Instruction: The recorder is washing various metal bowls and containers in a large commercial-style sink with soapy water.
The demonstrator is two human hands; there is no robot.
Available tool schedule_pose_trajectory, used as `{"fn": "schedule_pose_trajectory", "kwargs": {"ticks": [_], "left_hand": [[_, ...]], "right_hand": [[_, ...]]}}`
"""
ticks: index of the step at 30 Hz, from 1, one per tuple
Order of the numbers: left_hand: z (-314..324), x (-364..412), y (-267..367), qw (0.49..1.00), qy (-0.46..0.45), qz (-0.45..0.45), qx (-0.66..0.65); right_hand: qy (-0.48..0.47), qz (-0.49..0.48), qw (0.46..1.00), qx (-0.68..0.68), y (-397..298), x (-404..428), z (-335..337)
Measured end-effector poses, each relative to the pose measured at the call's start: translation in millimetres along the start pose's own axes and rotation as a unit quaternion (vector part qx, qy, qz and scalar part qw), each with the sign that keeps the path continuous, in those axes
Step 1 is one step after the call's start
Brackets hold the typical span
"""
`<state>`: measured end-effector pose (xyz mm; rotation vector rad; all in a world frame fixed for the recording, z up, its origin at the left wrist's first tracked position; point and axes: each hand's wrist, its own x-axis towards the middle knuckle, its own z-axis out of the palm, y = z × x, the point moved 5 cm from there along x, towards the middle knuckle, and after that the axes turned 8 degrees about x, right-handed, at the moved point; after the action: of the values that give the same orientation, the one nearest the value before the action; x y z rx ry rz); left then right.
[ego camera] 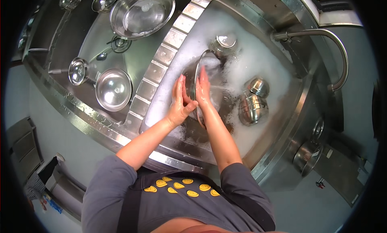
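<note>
A wide metal bowl point(190, 71) stands tilted on its edge in cloudy, sudsy water. My left hand point(180, 104) presses against its outer side, the thumb near the rim. Inside the bowl, my right hand point(203, 89) lies flat along the wall with fingers pointing away from me. Both hands are wet, and the bowl is held between them; its lower part is hidden by the hands and water. Beyond it, a metal bowl point(226, 42) sits bottom up in the foam. Right of my right hand are a stack of metal bowls point(253, 110) and a smaller metal bowl point(259, 87).
A ridged steel divider point(155, 71) separates the left basin, which holds a large bowl with sudsy liquid point(142, 16), a shallow bowl point(114, 89), a small bowl point(78, 71) and a spoon-like utensil point(102, 56). A curved faucet point(340, 48) arches at right.
</note>
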<state>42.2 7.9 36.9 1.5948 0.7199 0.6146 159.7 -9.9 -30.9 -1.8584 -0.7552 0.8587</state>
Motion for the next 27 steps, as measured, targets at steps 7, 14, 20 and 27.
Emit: {"fn": "schedule_pose_trajectory", "kwargs": {"ticks": [7,14,20,27], "left_hand": [[-12.7,-0.1,14.3,0.99,0.075,-0.077,0.086],[-41.2,-4.7,9.6,0.98,0.092,-0.163,-0.073],[-41.4,-0.3,15.3,0.945,-0.017,-0.29,-0.151],[-17.5,31.2,22.9,0.927,-0.158,-0.336,-0.042]], "right_hand": [[-0.13,0.168,0.84,0.499,-60.2,-54.2,9.5],[-0.301,-0.138,0.928,-0.171,8.1,-114.6,-6.5],[-0.24,-0.348,0.764,-0.487,-9.6,-57.5,-73.3],[-0.183,-0.707,0.512,-0.451,-91.4,-26.5,-57.1]]}}
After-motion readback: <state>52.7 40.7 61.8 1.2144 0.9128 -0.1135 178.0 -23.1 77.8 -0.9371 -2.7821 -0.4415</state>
